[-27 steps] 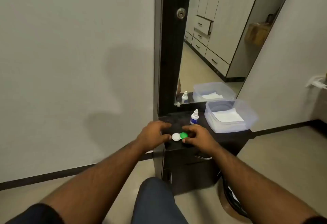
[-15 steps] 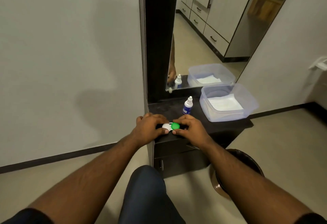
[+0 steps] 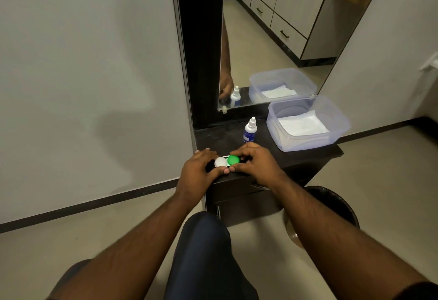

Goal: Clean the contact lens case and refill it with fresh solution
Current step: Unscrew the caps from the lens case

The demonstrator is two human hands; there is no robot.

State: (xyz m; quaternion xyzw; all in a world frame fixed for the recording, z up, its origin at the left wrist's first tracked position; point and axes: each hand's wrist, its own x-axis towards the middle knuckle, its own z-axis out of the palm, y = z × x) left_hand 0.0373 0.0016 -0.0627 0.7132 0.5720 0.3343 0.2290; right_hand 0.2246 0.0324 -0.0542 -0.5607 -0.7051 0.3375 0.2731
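Seated before a mirrored dresser, a person holds a contact lens case (image 3: 227,161) at the front left corner of the dark tabletop (image 3: 294,155), both caps closed: the white cap (image 3: 221,162) under the left hand (image 3: 198,172), the green cap (image 3: 233,160) under the right hand (image 3: 257,164). Each grip is curled around its end of the case, thumbs nearly meeting at the near edge. By the look of it the task is at its opening step, with neither cap yet unscrewed. A small solution bottle (image 3: 250,130) stands capped just behind the right hand, and a clear plastic tub (image 3: 308,125) lined with white tissue (image 3: 303,126) sits at the back right corner. The next move likely calls for one hand to steady the case while the other twists a cap off.
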